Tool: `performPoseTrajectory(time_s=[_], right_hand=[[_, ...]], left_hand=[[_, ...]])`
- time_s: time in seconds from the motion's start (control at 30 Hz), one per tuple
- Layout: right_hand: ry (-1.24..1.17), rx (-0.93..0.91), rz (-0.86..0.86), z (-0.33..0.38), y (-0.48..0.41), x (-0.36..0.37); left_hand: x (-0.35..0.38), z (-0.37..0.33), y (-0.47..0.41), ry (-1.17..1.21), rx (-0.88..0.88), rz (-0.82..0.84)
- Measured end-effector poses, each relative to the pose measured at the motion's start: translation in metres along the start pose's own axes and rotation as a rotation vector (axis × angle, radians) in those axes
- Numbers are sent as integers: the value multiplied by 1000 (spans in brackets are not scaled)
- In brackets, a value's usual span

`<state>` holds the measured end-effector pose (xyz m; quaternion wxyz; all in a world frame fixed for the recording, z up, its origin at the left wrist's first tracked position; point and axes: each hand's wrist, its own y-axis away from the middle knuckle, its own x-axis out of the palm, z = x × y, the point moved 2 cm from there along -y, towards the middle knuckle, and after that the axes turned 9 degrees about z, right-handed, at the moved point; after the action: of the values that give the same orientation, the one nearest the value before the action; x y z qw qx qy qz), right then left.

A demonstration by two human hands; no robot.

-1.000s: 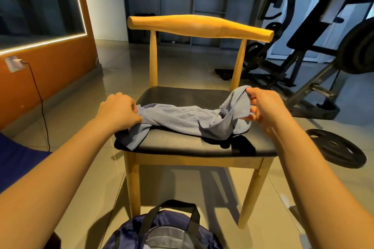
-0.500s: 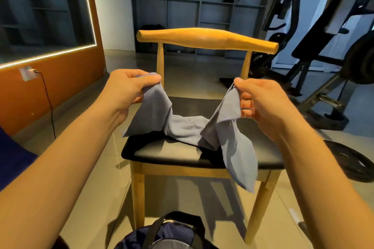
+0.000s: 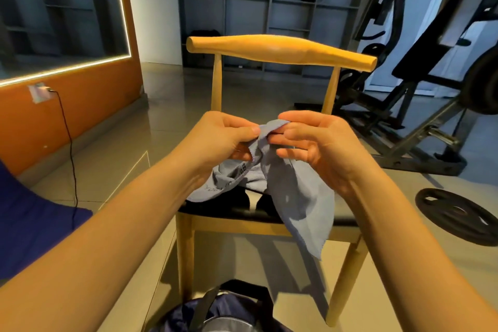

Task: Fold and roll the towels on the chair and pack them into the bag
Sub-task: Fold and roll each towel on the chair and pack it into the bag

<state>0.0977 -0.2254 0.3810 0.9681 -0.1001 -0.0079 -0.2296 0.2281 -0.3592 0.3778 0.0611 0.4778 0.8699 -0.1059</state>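
Observation:
A grey-blue towel (image 3: 293,197) hangs in the air over the wooden chair (image 3: 280,52) with its black seat (image 3: 221,209). My left hand (image 3: 221,140) and my right hand (image 3: 318,143) are close together above the seat, and each pinches a top corner of the towel. The cloth drapes down in folds, one tail falling past the seat's front edge. A dark blue bag (image 3: 215,312) with black straps lies on the floor below the chair, partly cut off by the frame.
Gym machines (image 3: 420,67) stand at the right, and a black weight plate (image 3: 458,219) lies on the floor beside the chair. An orange wall with a socket and a black cable (image 3: 67,143) runs along the left. Grey shelving (image 3: 269,3) fills the back.
Both hands lifted the towel's ends off the seat, then came together above the chair, so the two corners meet and the cloth hangs doubled.

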Motion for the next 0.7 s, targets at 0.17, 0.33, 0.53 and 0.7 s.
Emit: performPoseTrajectory(time_s=[0.17, 0.33, 0.53, 0.7], right_hand=[[306, -81, 6, 0, 2, 2], [502, -75, 57, -5, 0, 4], [619, -88, 17, -8, -4, 4], [571, -105, 19, -12, -6, 6]], left_hand=[[-2, 1, 1, 56, 11, -32], [2, 5, 0, 95, -24, 7], [1, 3, 0, 111, -52, 8], [1, 2, 1, 176, -62, 17]])
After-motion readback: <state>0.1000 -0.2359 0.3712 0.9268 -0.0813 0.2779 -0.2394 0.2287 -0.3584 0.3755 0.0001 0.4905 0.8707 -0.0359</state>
